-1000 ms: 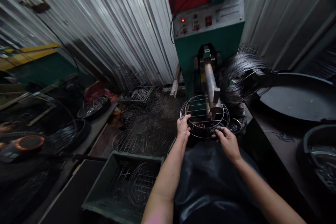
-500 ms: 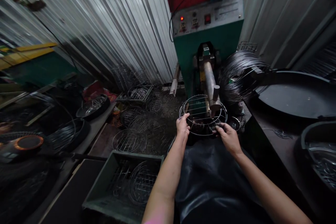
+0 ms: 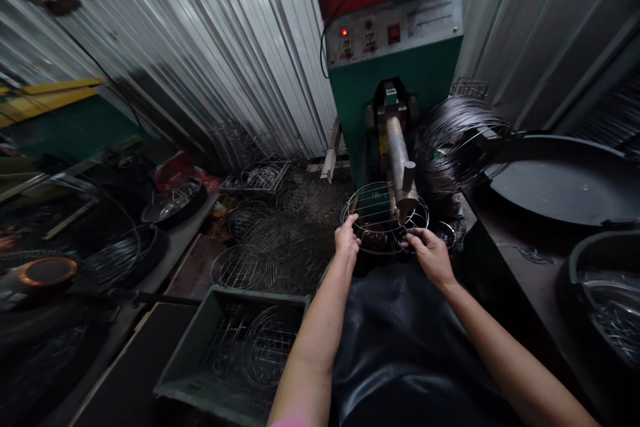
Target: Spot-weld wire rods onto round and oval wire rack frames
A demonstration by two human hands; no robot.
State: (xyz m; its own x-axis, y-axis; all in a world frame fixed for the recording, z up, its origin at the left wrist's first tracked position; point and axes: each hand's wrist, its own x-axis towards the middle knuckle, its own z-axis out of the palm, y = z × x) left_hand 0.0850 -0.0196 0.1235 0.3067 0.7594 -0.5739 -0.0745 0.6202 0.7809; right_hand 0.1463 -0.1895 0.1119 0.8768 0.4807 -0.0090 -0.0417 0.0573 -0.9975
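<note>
A round wire rack (image 3: 373, 203) with parallel bars is held under the metal arm (image 3: 400, 153) of a green machine (image 3: 345, 100). My left hand (image 3: 347, 238) grips the rack's left edge, fingers closed round the wire. At the rack's near right edge, my right hand (image 3: 427, 250) pinches with thumb and fingers closed; the small part between the fingertips is too dark to make out. The tip of the metal arm meets the right side of the rack, close to my right hand.
A green crate (image 3: 185, 360) with wire racks stands at the lower left. Coiled wire (image 3: 457, 140) hangs right of the machine. Further right are a large black pan (image 3: 560, 187) and a black tub (image 3: 575, 273) of metal parts. Wire pieces litter the floor.
The rack has tilted slightly under the arm, and my right hand has shifted a little to the left and up along its edge. My left hand keeps its grip.
</note>
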